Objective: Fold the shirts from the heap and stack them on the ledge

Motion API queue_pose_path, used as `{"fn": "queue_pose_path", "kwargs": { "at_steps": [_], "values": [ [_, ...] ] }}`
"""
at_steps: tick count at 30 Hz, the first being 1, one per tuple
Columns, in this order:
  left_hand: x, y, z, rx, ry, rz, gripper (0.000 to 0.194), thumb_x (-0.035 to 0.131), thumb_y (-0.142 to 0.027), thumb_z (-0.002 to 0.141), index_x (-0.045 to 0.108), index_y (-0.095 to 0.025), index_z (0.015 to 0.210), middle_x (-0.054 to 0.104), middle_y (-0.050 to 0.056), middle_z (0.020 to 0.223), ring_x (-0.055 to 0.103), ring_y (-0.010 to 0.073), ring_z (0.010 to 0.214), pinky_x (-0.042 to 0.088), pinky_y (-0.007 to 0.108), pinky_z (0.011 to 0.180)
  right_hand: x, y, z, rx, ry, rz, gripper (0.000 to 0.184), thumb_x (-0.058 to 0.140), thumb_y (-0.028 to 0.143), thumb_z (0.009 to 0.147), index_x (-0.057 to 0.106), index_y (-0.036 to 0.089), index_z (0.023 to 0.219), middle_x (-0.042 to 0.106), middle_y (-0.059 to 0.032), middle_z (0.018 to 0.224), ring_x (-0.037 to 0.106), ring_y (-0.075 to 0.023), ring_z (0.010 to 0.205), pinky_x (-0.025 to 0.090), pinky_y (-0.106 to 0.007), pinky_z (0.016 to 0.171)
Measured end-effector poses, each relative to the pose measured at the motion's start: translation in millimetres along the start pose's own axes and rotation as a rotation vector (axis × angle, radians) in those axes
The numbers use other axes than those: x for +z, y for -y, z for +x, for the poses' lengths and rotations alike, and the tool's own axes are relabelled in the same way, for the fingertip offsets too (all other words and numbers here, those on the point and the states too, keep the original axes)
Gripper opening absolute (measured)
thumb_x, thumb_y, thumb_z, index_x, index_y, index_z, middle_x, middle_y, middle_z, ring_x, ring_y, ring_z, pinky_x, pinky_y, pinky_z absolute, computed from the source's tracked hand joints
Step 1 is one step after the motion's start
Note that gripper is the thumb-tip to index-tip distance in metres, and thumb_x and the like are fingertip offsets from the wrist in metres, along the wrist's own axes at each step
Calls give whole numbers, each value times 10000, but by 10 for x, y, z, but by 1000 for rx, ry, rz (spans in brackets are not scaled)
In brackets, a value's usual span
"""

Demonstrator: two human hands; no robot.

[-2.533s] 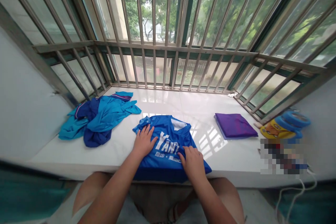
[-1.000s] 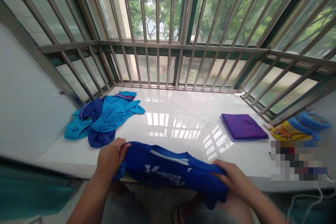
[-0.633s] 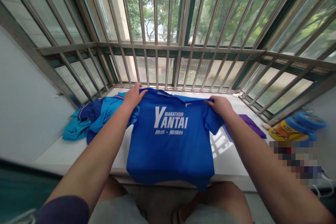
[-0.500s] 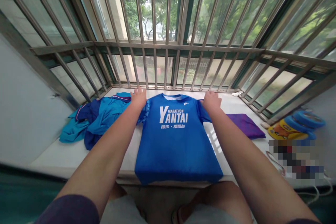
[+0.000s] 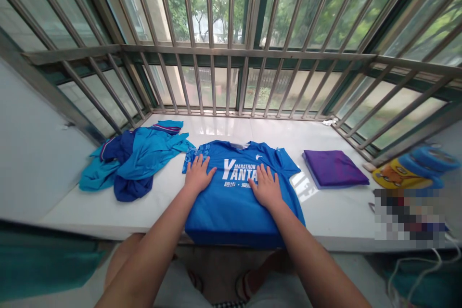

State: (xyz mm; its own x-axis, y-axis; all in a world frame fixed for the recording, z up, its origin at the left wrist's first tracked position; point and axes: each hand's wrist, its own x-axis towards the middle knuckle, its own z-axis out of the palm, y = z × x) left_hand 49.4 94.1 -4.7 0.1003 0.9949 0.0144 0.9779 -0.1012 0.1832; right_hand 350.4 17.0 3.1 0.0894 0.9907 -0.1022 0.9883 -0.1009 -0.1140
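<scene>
Window sill [image 5: 339, 214]: crossed the frame's lower half.
Blue shirt [image 5: 231, 204]: lay at lower centre.
Left grip [image 5: 198, 174], right grip [image 5: 267, 186]: rested flat on it, spread wide.

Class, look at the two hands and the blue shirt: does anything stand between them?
Nothing visible does. The left hand and right hand rest spread on the blue shirt's front. The crumpled clothes and folded purple cloth lie to either side, not between.
</scene>
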Motion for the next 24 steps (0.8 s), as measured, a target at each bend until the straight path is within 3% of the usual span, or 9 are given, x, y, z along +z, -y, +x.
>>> {"fn": "queue_pose_path", "kwargs": {
  "at_steps": [2,5,8,11,14,18,21,24],
  "values": [
    [-41,111,-4,-27,-7,16,779,307,-671,1082,399,-221,1710,278,143,1809,247,373,1675,192,612,1349,-31,19,4,-13,1,13,784,297,638,1111,277,191,1755,185,-94,1831,134,-318,1695,131,-588,1343],
    [-95,304,-16,-83,-11,44,785,310,-669,1076,413,-208,1703,298,154,1801,266,416,1661,216,632,1334,-121,-65,90,-8,-79,69,666,318,563,1124,471,212,1669,375,-124,1767,299,-322,1635,248,-550,1308],
    [-174,471,-6,-114,17,43,775,324,-677,1066,423,-236,1696,301,150,1801,272,436,1653,235,665,1313,-260,-330,263,111,-203,119,573,319,451,1122,621,179,1526,548,-206,1617,470,-359,1505,385,-572,1212],
    [-261,432,53,-186,37,24,732,332,-641,1074,485,-215,1651,338,190,1780,291,478,1634,285,729,1262,-385,-663,447,264,-258,121,545,399,438,1087,658,116,1442,614,-309,1451,548,-446,1378,466,-657,1071],
    [-284,73,162,-145,-32,6,622,380,-503,1093,544,-162,1587,378,232,1750,326,475,1615,314,729,1250,-434,-913,588,390,-261,122,537,482,474,1063,683,77,1364,653,-352,1308,616,-476,1256,521,-646,937],
    [-208,-758,431,188,-65,-146,514,408,-356,1099,561,-180,1557,462,206,1706,407,385,1586,293,639,1305,-397,-1091,693,466,-212,133,357,509,356,1073,737,136,1240,715,-282,1176,706,-416,1113,562,-577,852],
    [-123,-1378,694,328,-29,-218,508,404,-306,1099,547,-176,1569,537,193,1654,499,318,1528,344,511,1303,-372,-1203,719,466,-196,134,287,582,358,1084,735,171,1238,706,-212,1267,712,-339,1129,599,-514,904],
    [-19,-1774,909,430,17,-248,483,399,-291,1101,597,-207,1534,524,144,1681,462,277,1567,309,447,1319,-405,-1325,737,331,-200,145,351,675,427,1066,681,222,1350,668,-114,1395,690,-243,1165,613,-456,996]
  ]
}}
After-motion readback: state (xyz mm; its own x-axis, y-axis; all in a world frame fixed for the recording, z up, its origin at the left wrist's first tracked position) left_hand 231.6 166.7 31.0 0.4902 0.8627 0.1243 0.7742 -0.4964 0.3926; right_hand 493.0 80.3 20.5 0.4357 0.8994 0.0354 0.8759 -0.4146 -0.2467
